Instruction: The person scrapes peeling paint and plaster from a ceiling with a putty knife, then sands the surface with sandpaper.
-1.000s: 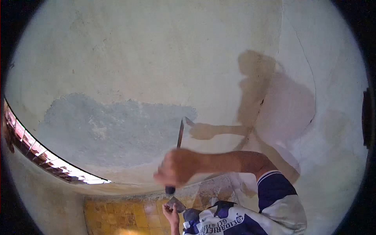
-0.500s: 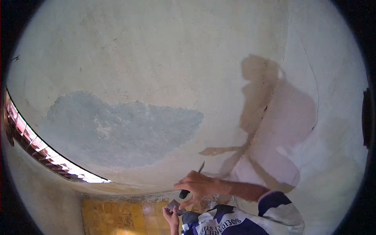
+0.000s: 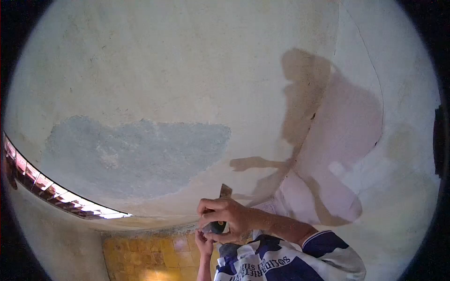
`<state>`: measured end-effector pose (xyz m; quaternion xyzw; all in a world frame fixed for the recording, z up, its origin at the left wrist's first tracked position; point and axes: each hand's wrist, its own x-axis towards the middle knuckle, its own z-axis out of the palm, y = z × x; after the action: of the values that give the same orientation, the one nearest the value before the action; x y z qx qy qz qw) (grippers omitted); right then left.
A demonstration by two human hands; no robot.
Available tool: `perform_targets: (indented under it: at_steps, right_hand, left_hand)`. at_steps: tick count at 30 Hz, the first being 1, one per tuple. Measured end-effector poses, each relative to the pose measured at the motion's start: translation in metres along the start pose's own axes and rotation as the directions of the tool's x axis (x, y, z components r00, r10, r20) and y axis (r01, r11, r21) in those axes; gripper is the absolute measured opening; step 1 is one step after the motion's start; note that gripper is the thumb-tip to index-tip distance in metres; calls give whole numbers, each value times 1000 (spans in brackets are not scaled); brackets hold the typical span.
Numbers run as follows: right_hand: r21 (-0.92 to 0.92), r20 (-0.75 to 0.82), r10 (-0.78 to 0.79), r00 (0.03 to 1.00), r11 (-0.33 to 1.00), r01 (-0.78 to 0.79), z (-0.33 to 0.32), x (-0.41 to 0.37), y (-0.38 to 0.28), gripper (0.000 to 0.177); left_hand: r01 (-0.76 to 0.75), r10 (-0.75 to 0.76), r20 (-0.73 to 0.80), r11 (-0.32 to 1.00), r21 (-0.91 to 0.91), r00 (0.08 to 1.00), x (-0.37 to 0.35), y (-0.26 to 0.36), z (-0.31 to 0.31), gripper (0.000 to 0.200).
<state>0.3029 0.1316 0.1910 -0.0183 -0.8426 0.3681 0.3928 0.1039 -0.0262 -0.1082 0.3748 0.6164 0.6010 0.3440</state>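
Scraper [image 3: 225,190] sits in right hand [image 3: 224,216], blade up.

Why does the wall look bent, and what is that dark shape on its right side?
Head view: the fisheye lens bows the wall and blackens the corners; the dark shape is the person's shadow, thrown by light from behind; the right hand gripping the scraper looks sharp, the left hand below it dimmer.

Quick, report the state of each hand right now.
Right hand: closed, fingers wrapped around the dark handle of the scraper.
Left hand: just below that handle; open or closed cannot be told.
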Motion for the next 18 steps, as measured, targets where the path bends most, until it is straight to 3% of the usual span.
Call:
perform_targets:
  at_steps: [2, 4, 7, 11, 14, 17, 18]
  right_hand:
    - [50, -70, -31, 997, 998, 34, 6, -1, 3, 22]
    - [32, -39, -86, 996, 996, 87, 18, -15, 25, 22]
    - [135, -79, -94, 992, 985, 105, 29, -23, 31, 24]
    - [303, -60, -31, 998, 952, 48, 30, -13, 36, 27]
    - [-18, -24, -285, 958, 958, 285, 24, 15, 17, 25]
    - [-66, 113, -456, 883, 883, 464, 17, 34, -22, 23]
    - [-184, 165, -477, 863, 845, 502, 15, 39, -18, 27]
  left_hand:
    - [48, -48, 5, 998, -27, 999, 6, 38, 13, 29]
    - [128, -128, 11, 992, 17, 992, 5, 54, 17, 31]
    - [17, -18, -7, 999, -38, 1000, 1, 33, 15, 29]
    - [63, -62, -37, 997, 34, 997, -13, -7, 2, 22]
    - [89, -78, -83, 985, 148, 993, -23, -12, -1, 20]
    - [102, -91, -119, 990, 93, 989, -25, -2, 1, 23]
    - [109, -101, -129, 992, 61, 987, -24, 6, 4, 24]
